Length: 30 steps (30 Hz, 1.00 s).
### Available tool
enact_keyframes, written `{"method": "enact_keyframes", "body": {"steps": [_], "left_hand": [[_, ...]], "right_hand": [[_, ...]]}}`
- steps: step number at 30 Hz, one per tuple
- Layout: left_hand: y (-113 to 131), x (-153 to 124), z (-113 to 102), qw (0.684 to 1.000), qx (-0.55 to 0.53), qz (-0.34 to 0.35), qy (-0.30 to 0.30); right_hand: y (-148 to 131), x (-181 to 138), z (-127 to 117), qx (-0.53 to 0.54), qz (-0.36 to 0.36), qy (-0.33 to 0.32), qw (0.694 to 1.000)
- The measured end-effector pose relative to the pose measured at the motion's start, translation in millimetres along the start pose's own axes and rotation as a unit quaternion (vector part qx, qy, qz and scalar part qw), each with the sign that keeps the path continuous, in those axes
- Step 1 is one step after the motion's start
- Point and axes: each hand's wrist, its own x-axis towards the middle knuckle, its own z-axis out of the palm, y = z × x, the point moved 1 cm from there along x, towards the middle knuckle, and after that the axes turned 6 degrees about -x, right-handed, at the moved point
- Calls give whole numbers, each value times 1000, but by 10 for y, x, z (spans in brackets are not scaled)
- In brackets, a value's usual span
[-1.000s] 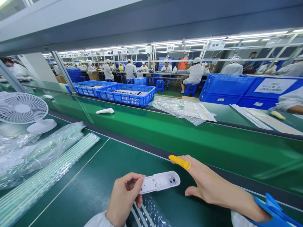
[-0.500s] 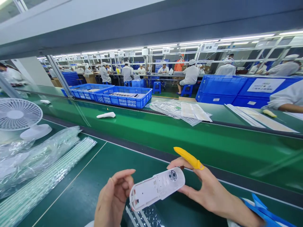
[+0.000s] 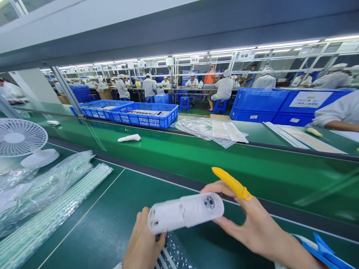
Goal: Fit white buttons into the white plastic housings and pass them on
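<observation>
A long white plastic housing (image 3: pixel 179 213) with rounded ends and a round lens-like part near its right end is held up over the green bench. My right hand (image 3: pixel 249 224) pinches its right end between thumb and fingers; a yellow finger cot (image 3: pixel 231 183) covers the raised index finger. My left hand (image 3: pixel 146 243) is closed at the housing's left end, thumb below it and some fingertips hidden. Under the housing, a clear bubbled plastic bag (image 3: pixel 179 252) with pale strips lies on the bench.
Bagged pale green strips (image 3: pixel 61 209) and a white fan (image 3: pixel 21 138) are on the left. Across the green conveyor (image 3: pixel 179 149), carrying a white device (image 3: pixel 129 138), stand blue baskets (image 3: pixel 151 118) and plastic sheets (image 3: pixel 230 130). A co-worker's sleeve (image 3: pixel 339 112) shows at right.
My left hand has turned and closed at the housing's left end. The housing has risen slightly and lies more level. On the conveyor the white device has shifted a little right.
</observation>
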Motion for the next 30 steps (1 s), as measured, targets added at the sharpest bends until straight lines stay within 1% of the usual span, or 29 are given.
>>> {"method": "enact_keyframes", "body": {"steps": [2,4,5,7,9,11,12,14,16,17,19,20,21,22,24,27,30], "left_hand": [[42,16,-14,999,-24,-23,-33],[83,45,-26,995,-62,-46,-55],[98,61,-31,993,-83,-55,-55],[113,94,-40,988,-129,-71,-47],[112,116,-42,978,-184,-87,-47],[111,124,-41,967,-232,-98,-40],[115,122,-40,962,-252,-103,-34],[137,109,-33,951,-287,-111,-21],[173,90,-19,941,-316,-118,-13],[193,81,-10,937,-328,-122,-10],[231,66,10,927,-353,-129,-6],[247,62,19,922,-364,-133,-5],[261,59,26,917,-376,-136,-4],[273,59,31,911,-388,-139,-4],[292,63,32,899,-413,-146,-7],[325,64,25,872,-458,-171,-19],[367,38,42,843,-498,-201,-40]], "right_hand": [[219,72,51,-78,48,6,996],[520,144,88,-179,123,27,976],[681,173,97,-200,148,33,968],[983,207,93,-222,183,39,957],[1216,213,59,-228,209,36,950],[1338,209,11,-227,232,31,945],[1349,208,-12,-227,241,32,943],[1260,214,-37,-223,250,42,941],[1034,216,-4,-201,241,43,949],[882,210,43,-180,228,31,956],[550,173,199,-109,197,-31,974],[391,144,298,-60,179,-79,979],[252,108,403,35,182,-137,973],[141,74,497,95,198,-166,961],[5,28,634,183,230,-189,937],[-43,34,680,239,252,-169,922],[-46,73,621,326,276,-109,898]]}}
